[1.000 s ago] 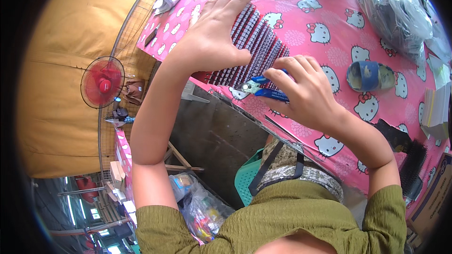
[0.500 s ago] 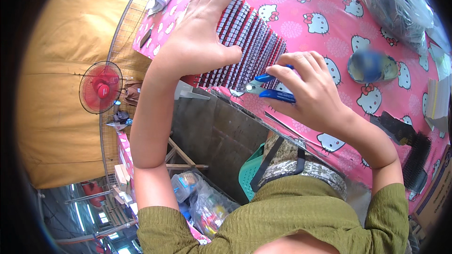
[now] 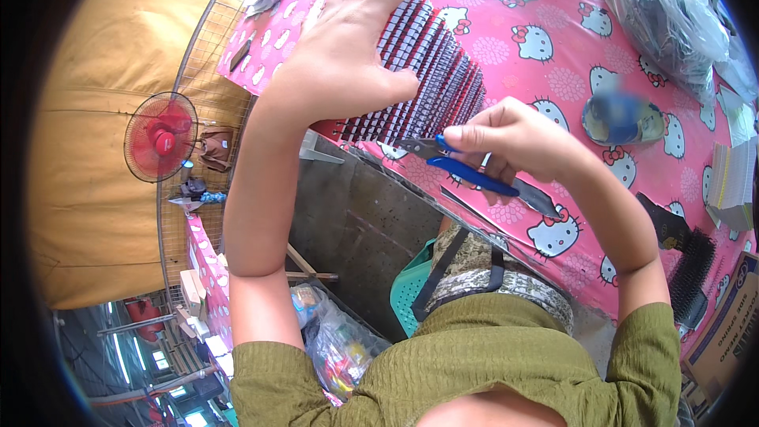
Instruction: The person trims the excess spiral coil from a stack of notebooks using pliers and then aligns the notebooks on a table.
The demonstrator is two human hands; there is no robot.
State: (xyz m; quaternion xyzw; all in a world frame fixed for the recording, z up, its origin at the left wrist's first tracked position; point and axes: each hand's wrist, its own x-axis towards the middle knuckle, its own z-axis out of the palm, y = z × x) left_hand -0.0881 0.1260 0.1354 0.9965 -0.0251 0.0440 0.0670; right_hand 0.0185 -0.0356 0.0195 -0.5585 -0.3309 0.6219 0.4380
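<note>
My left hand (image 3: 340, 59) lies spread over a block of wire-bound notebooks (image 3: 431, 71), thumb and fingers apart. Their bound edges face up in close rows of white and red with dark wire loops. At the block's near right side, my right hand (image 3: 514, 142) grips blue-handled wire cutters (image 3: 474, 175). The cutters' jaws point left, close to the block's near edge; whether they touch it I cannot tell. A dark, tapered piece (image 3: 538, 199) shows below my right hand, its kind unclear.
A pink patterned cover (image 3: 490, 51) lies over the table. To the right are a blue round item (image 3: 623, 119), clear plastic bags (image 3: 672, 24), loose black wire bindings (image 3: 689, 273), a paper stack (image 3: 729, 186) and a cardboard box (image 3: 723, 316). A red fan (image 3: 162, 138) stands left.
My right hand has turned and opened its grip somewhat, and the cutters have tilted, with their jaws now further left. My left hand stays spread on the notebooks. The view has shifted slightly.
</note>
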